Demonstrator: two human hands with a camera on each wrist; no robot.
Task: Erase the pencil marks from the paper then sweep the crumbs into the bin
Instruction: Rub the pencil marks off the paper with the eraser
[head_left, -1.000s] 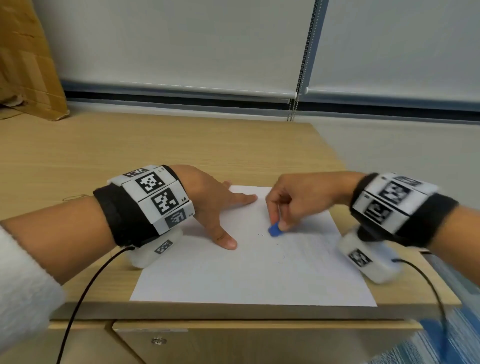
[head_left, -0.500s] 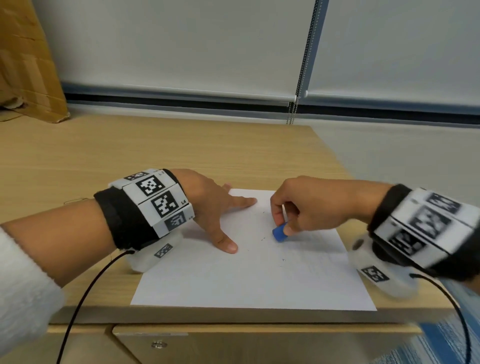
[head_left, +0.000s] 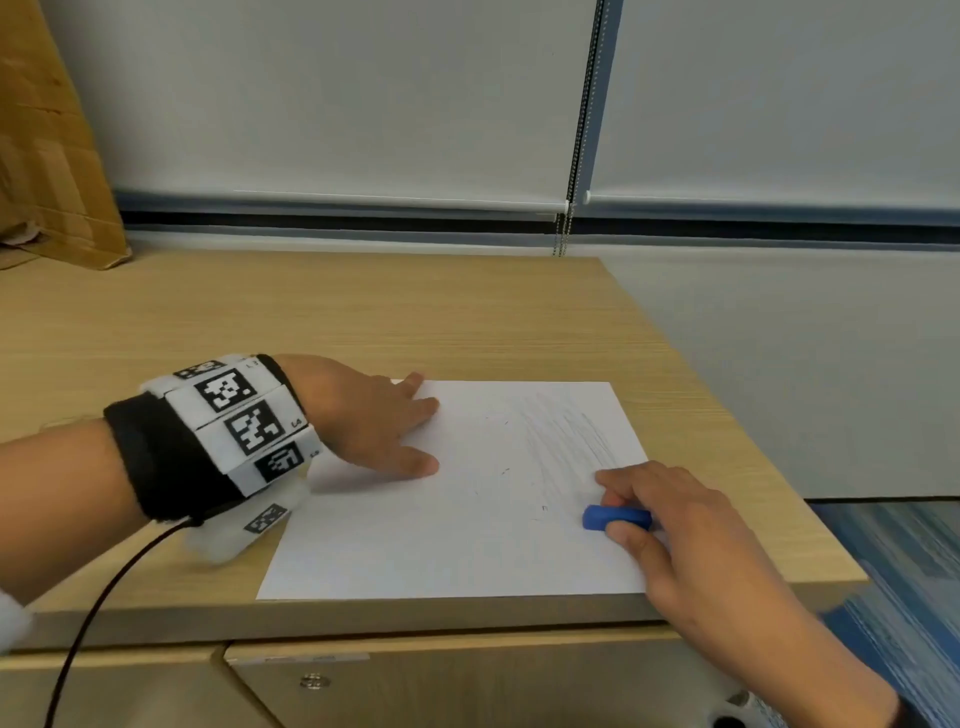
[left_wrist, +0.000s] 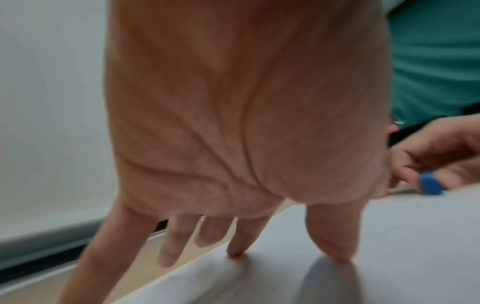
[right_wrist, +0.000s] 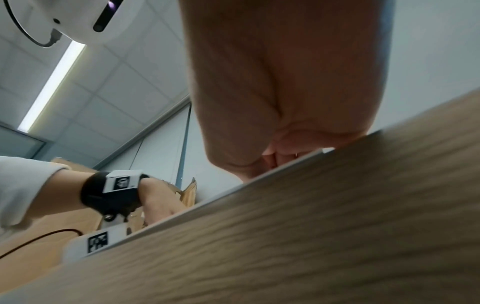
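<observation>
From the head view, the right hand (head_left: 691, 540) pinched the blue eraser (head_left: 615, 518) at the paper's (head_left: 415, 540) near right, its long axis lying left to right; the remaining pencil marks (head_left: 566, 436) lay just beyond it, toward the far right. A second ago that grip worked mid-sheet; it had since slid nearer and rightward. The left hand (head_left: 374, 421) stayed spread flat on the paper's far left edge.

The left wrist view showed straight fingers (left_wrist: 236, 242) pressing the sheet.

The right wrist view showed mostly the tabletop (right_wrist: 311, 226) edge.
</observation>
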